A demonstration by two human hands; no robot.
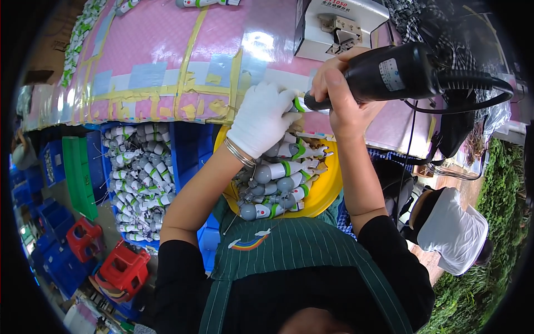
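Note:
My left hand (261, 118), in a white glove, is closed round a small white, green and grey plastic toy part (299, 104) at the table's near edge. My bare right hand (347, 92) grips a black corded electric screwdriver (384, 75), held nearly level. Its nose meets the toy part beside my left fingertips; the exact contact is hidden. Below my hands, a yellow basin (332, 186) holds several like toy parts (281, 170), with round grey ends, white bodies and green bands. Thin wires stick out of some.
A boxy screw feeder (339, 28) stands on the pink, taped table (150, 39). To the left, a blue crate (173, 145) is heaped with toy parts. Red stools (123, 273) and a green bin (78, 178) stand farther left. Another person (453, 231) is at the right, beyond hanging cables.

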